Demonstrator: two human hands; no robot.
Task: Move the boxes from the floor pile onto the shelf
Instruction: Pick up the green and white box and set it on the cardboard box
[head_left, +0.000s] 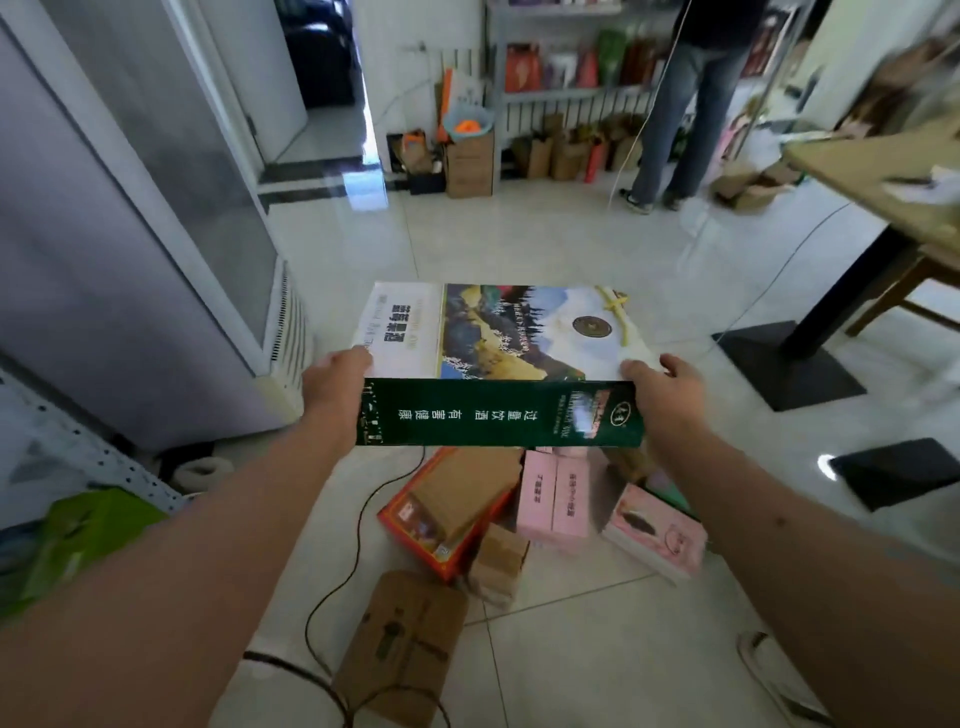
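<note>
Head view, inspection of one lift. A flat wine gift box (501, 364), green-sided with a landscape print on its lid, is held level at centre frame, clear of the floor pile (530, 525) that lies below it toward 6 o'clock. The left hand (335, 387) grips the box's end at 9 o'clock; the right hand (662, 389) grips the opposite end at 3 o'clock, thumb curled over the lid edge. Fingers under the box are hidden, so their spread cannot be told.

Handling judgement: rigid printed card, glossy and likely slippery; if bottles are inside it will be heavy and breakable. The two-ended hold suits it; support beneath would be safer than edge pressure.

Pose: both forearms extend forward, roughly parallel, wrists straight.

Remaining in the pile: a red box (447, 512), pink cartons (553, 501) and brown cardboard boxes (402, 644). A metal shelf (571, 93) stands at 12 o'clock, well apart.
</note>
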